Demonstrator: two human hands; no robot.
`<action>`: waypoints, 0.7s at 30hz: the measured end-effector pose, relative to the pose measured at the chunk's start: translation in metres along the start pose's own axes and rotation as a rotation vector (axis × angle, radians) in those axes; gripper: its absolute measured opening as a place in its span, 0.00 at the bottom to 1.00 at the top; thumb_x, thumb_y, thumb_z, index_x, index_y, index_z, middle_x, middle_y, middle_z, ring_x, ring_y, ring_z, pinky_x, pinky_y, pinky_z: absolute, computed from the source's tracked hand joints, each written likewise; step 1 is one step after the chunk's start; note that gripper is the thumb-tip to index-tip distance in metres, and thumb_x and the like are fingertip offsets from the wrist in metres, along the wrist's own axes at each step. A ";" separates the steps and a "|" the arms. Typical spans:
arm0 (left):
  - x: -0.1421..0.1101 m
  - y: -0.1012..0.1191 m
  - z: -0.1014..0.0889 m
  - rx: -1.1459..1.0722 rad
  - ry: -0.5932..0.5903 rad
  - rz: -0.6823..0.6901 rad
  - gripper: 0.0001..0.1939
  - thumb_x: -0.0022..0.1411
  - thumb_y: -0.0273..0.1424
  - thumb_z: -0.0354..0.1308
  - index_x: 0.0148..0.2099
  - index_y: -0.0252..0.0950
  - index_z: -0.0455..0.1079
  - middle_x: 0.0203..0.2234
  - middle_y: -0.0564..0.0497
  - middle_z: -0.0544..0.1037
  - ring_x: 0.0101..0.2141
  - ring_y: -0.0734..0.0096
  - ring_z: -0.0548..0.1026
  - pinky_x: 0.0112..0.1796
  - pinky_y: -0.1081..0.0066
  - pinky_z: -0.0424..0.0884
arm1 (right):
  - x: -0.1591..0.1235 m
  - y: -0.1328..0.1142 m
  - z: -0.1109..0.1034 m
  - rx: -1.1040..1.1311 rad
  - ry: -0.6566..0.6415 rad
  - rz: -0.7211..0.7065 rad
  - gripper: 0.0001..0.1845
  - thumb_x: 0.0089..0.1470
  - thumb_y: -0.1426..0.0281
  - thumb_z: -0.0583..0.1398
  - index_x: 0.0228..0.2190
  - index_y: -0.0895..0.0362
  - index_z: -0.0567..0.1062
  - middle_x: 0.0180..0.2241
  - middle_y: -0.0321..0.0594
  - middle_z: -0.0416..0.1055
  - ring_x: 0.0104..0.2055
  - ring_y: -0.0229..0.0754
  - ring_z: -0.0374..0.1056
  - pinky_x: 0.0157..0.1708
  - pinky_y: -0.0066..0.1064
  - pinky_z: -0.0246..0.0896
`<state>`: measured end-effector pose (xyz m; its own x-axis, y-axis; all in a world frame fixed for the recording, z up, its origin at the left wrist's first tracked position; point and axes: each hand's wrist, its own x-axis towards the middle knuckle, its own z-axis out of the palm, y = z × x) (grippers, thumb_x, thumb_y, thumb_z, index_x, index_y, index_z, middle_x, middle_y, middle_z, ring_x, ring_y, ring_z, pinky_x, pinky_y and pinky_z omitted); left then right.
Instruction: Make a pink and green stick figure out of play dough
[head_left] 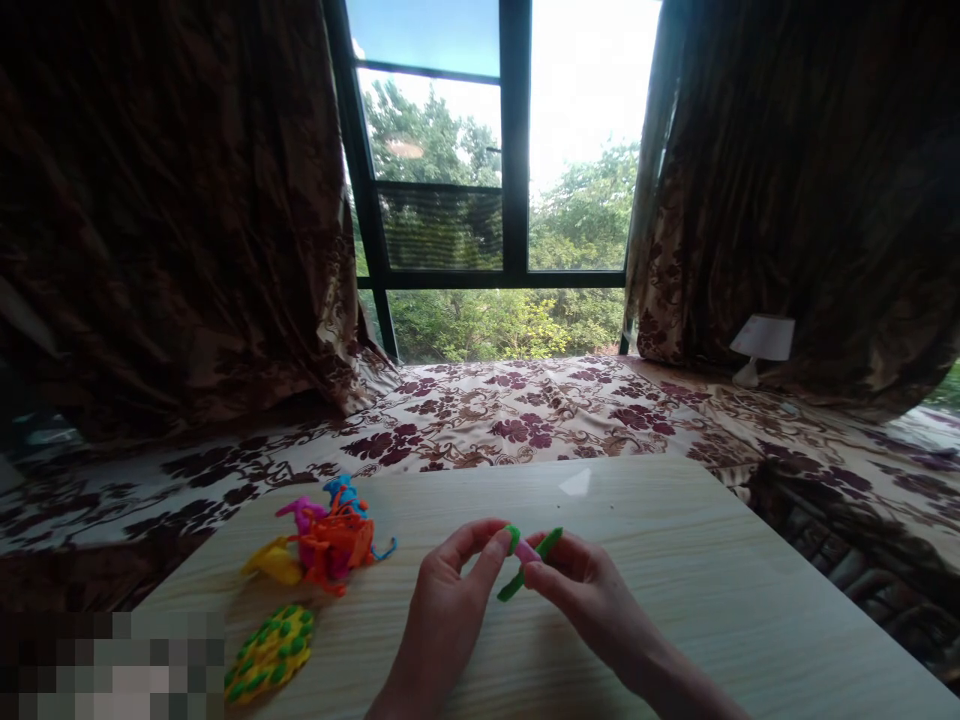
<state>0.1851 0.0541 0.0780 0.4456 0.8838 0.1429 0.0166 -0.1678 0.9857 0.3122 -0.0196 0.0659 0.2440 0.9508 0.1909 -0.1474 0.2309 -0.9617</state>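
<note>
Above the middle of the table, both hands close on one small piece of modelling clay, with a lilac stem (527,552), a green tip (513,539) and a long green strip (551,543) crossing behind it. My left hand (459,585) pinches the green tip between thumb and fingers. My right hand (592,590) grips the other end of the lilac stem, close to the strip, and its fingertips partly hide that end. To the left lies a tangled heap of orange clay (341,545) with pink, yellow and blue pieces. Nearer me is a flat yellow clay disc (271,650) dotted with green.
The pale wood-grain table (675,620) has rounded far corners. A white angular patch (576,483) shows near its far edge. Beyond are a flowered cloth (525,420), dark curtains (180,200), a window with trees outside, and a small white lamp (763,338) on the right.
</note>
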 end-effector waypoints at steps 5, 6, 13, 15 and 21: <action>-0.003 0.012 -0.001 0.032 -0.038 -0.007 0.14 0.52 0.37 0.56 0.40 0.37 0.73 0.36 0.49 0.78 0.41 0.64 0.73 0.44 0.69 0.66 | 0.003 0.005 0.000 0.009 0.050 0.003 0.15 0.44 0.59 0.63 0.27 0.60 0.75 0.24 0.37 0.70 0.27 0.36 0.63 0.29 0.26 0.57; -0.004 0.015 -0.001 0.048 -0.051 -0.001 0.14 0.52 0.37 0.56 0.39 0.37 0.74 0.36 0.50 0.79 0.40 0.63 0.73 0.44 0.69 0.66 | 0.004 0.006 0.000 0.010 0.049 0.000 0.15 0.44 0.59 0.63 0.27 0.60 0.75 0.23 0.36 0.70 0.27 0.36 0.62 0.28 0.25 0.57; -0.006 0.017 0.002 0.190 -0.030 0.106 0.12 0.53 0.36 0.54 0.37 0.38 0.74 0.31 0.51 0.78 0.37 0.64 0.74 0.41 0.68 0.66 | 0.000 0.008 -0.001 -0.101 0.066 -0.044 0.12 0.47 0.62 0.61 0.26 0.60 0.75 0.23 0.35 0.68 0.27 0.36 0.63 0.29 0.25 0.56; -0.006 0.017 0.003 0.240 -0.038 0.158 0.11 0.54 0.35 0.54 0.37 0.39 0.74 0.31 0.52 0.77 0.37 0.65 0.73 0.41 0.69 0.66 | -0.001 0.007 -0.001 -0.135 0.069 -0.063 0.12 0.48 0.62 0.61 0.25 0.60 0.75 0.23 0.36 0.69 0.27 0.37 0.63 0.29 0.26 0.57; -0.006 0.015 0.002 0.267 -0.075 0.239 0.11 0.54 0.34 0.55 0.39 0.41 0.74 0.32 0.51 0.75 0.38 0.67 0.72 0.41 0.70 0.66 | -0.003 0.008 0.001 -0.099 0.071 -0.085 0.11 0.48 0.64 0.61 0.27 0.59 0.76 0.24 0.38 0.71 0.28 0.38 0.63 0.30 0.28 0.57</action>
<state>0.1847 0.0450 0.0914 0.5291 0.7731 0.3497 0.1328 -0.4825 0.8658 0.3094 -0.0202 0.0577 0.3198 0.9109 0.2609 -0.0293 0.2848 -0.9582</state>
